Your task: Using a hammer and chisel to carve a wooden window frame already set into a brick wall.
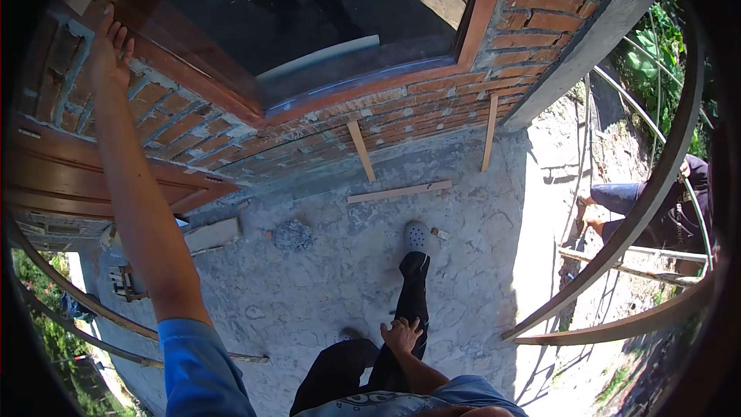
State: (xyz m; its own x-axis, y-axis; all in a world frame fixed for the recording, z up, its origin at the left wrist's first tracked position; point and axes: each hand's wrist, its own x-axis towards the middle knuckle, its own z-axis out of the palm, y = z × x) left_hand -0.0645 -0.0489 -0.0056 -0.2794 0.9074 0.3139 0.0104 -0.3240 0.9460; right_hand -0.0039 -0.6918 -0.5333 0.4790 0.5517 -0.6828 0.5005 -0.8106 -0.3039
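My left arm reaches up along the left side. My left hand [113,54] lies against the reddish-brown wooden window frame [193,66] beside the brick wall [166,112], fingers stretched out and holding nothing. Dark glass [309,31] fills the frame, with a pale strip [318,58] showing near its lower edge. My right hand [403,336] is low in front of me, at the knee of my black trouser leg [411,301], its fingers apart and nothing in them. Below that leg, a grey clog [417,238] is on the rough concrete floor [332,278].
Two wooden strips [360,151] [490,133] lean at the wall; another wooden strip [399,191] lies nearby. Rubble [292,235] and a brick piece [440,233] sit on the floor. A brown panelled door [85,170] is left. Beyond curved posts [617,247], another person [687,201] appears.
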